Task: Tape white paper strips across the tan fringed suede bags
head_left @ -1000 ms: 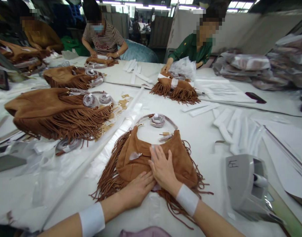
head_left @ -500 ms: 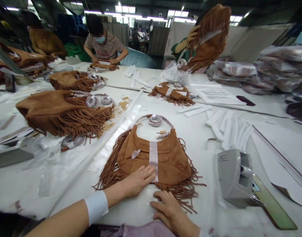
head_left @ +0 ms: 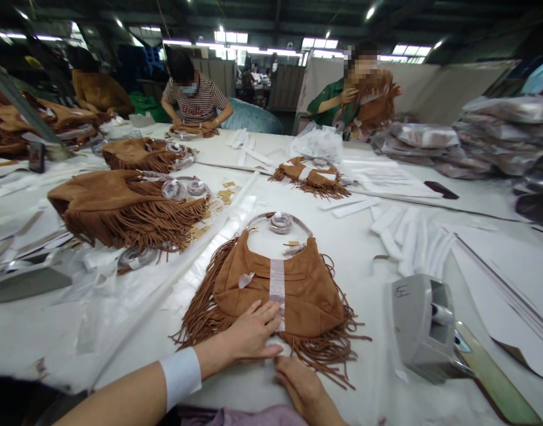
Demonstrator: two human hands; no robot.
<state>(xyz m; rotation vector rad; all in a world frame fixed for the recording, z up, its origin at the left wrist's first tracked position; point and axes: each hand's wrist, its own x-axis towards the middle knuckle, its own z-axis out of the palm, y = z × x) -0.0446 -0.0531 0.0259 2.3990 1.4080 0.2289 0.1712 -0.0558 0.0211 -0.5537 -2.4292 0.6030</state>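
Observation:
A brown suede handbag (head_left: 311, 290) with long fringe lies flat in front of me, its wrapped handle (head_left: 300, 223) pointing away. Down its middle runs a pale translucent strip (head_left: 277, 278). My left hand (head_left: 254, 331) rests flat on the bag's lower front, fingers stretched out, fingertips against the strip. Just below the bag's bottom edge is my right hand (head_left: 302, 381), fingers drawn together close to my left thumb. Something pale shows at its fingertips; what it grips is hidden. Inside the handle lies a coiled, wrapped strap (head_left: 280, 222).
A grey tape dispenser (head_left: 420, 325) stands at right beside a green phone-like object (head_left: 497, 373). White strips (head_left: 404, 236) lie beyond. More fringed bags (head_left: 107, 201) are at left, another bag (head_left: 313, 177) ahead. Wrapped bags (head_left: 506, 136) are stacked far right. Several co-workers sit or stand opposite.
My right hand has closed its fingers and moved in beside my left thumb. My left hand stays on the bag. Across the table, a co-worker has lowered a fringed bag.

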